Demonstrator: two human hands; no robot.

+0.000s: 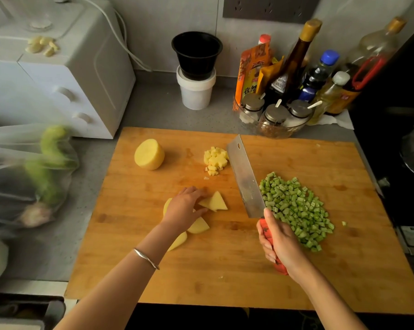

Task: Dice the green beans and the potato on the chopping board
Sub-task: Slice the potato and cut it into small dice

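Observation:
A wooden chopping board [237,270] fills the middle of the counter. A heap of diced green beans [296,208] lies on its right half. At the back stand a peeled potato half [149,154] and a small pile of potato dice [215,160]. Flat potato slices [215,201] lie in the middle. My left hand [185,206] rests on these slices, fingers bent over them, and hides part of them. My right hand [278,241] grips the red handle of a cleaver [245,177], whose blade points away between the potato dice and the beans.
A white appliance [58,75] stands at the back left, a plastic bag of vegetables [34,172] left of the board. Behind the board are a black cup on a white tub [196,75] and a bowl of bottles and spice jars [279,108]. A stove [406,151] borders the right.

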